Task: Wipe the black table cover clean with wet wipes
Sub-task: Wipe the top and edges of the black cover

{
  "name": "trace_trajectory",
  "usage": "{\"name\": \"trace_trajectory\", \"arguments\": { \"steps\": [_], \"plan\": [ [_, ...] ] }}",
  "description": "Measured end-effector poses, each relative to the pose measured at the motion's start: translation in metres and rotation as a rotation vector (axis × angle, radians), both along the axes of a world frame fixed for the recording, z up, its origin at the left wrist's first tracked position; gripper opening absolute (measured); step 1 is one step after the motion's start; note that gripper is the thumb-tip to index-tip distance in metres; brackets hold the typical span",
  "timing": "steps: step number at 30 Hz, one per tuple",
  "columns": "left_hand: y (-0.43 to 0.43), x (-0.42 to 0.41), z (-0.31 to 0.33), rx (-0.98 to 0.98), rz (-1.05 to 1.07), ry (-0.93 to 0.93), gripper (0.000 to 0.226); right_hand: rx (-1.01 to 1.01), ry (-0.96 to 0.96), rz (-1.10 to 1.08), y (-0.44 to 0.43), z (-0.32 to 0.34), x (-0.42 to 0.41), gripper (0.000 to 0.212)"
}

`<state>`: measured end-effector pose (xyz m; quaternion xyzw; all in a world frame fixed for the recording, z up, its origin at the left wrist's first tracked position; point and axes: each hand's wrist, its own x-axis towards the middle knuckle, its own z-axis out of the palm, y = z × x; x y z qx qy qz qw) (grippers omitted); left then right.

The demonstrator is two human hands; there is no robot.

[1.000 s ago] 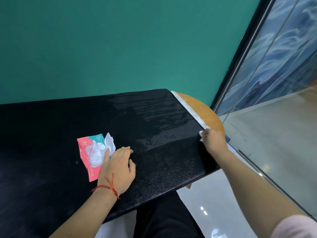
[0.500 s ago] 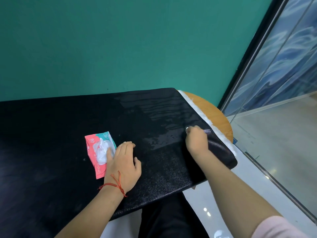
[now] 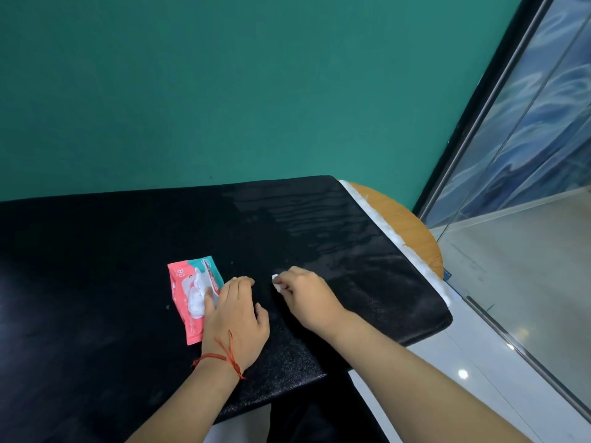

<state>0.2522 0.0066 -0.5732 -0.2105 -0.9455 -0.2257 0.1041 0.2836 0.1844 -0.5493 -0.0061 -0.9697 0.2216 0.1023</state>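
Note:
The black table cover (image 3: 105, 270) spreads across the table, with wet streaks shining on its far right part. A pink and teal wet wipe pack (image 3: 188, 282) lies on it, a white wipe bunched at its opening. My left hand (image 3: 236, 318) rests flat on the cover, fingers apart, touching the pack's right edge. My right hand (image 3: 303, 295) presses a small white wet wipe (image 3: 276, 282) onto the cover just right of the left hand; most of the wipe is hidden under the fingers.
A round wooden table top (image 3: 406, 228) sticks out past the cover's right edge, with a white strip (image 3: 399, 241) along that edge. A teal wall (image 3: 256, 91) stands behind. Glass panels (image 3: 527, 155) and a pale tiled floor (image 3: 479, 394) lie to the right.
My right hand has slid the wipe leftward across the cover, from the right edge to the middle beside my left hand. My left hand stays by the pack, whose lid has gone down.

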Motion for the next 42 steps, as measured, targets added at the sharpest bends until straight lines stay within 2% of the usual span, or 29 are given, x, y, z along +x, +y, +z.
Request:
{"name": "trace_trajectory", "arguments": {
  "steps": [3, 6, 9, 11, 14, 16, 19, 21, 23, 29, 31, 34, 37, 39, 42],
  "plan": [
    [0.0, 0.0, 0.0, 0.003, -0.001, -0.011, 0.039, -0.005, 0.011, -0.105, 0.023, 0.0, -0.017, 0.013],
    [-0.001, 0.0, 0.001, 0.02, -0.004, -0.015, 0.036, 0.037, -0.02, -0.292, 0.054, 0.008, -0.034, 0.023],
    [0.0, -0.001, 0.001, 0.017, -0.006, -0.02, 0.036, 0.014, -0.047, -0.39, 0.051, 0.017, -0.042, 0.023],
    [0.0, -0.002, 0.0, 0.015, -0.007, -0.017, 0.037, 0.0, -0.035, -0.324, 0.024, 0.018, -0.039, 0.021],
    [-0.001, -0.002, -0.001, 0.001, -0.016, 0.003, 0.038, -0.042, -0.005, -0.069, -0.024, 0.008, -0.019, 0.025],
    [-0.001, -0.002, -0.001, -0.005, -0.012, 0.0, 0.038, -0.017, 0.002, 0.018, -0.031, 0.006, -0.016, 0.028],
    [-0.001, -0.002, 0.0, 0.002, -0.014, -0.012, 0.036, -0.012, 0.011, -0.104, -0.008, 0.008, -0.032, 0.02],
    [-0.001, 0.0, 0.001, 0.005, -0.01, -0.03, 0.034, -0.008, 0.006, -0.249, 0.011, 0.012, -0.047, 0.02],
    [-0.001, 0.0, 0.002, 0.011, -0.006, -0.039, 0.034, -0.02, -0.014, -0.306, 0.013, 0.016, -0.055, 0.021],
    [-0.003, -0.002, 0.001, 0.016, -0.012, -0.027, 0.038, -0.044, -0.011, -0.056, -0.021, 0.008, -0.016, 0.017],
    [-0.002, -0.002, 0.0, 0.029, -0.013, -0.026, 0.037, -0.048, 0.001, -0.049, -0.005, 0.004, -0.001, 0.018],
    [-0.002, -0.002, -0.001, 0.027, -0.013, -0.02, 0.036, 0.01, 0.068, -0.257, 0.051, 0.001, -0.001, 0.016],
    [-0.002, -0.002, -0.002, 0.029, -0.015, -0.016, 0.035, 0.016, 0.035, -0.475, 0.103, 0.004, -0.004, 0.013],
    [-0.002, -0.001, 0.0, 0.02, -0.016, -0.019, 0.035, 0.061, 0.012, -0.467, 0.1, 0.005, -0.006, 0.014],
    [-0.001, -0.001, 0.001, 0.023, -0.017, -0.02, 0.036, 0.158, 0.041, -0.296, 0.052, 0.001, 0.002, 0.017]
  ]
}}
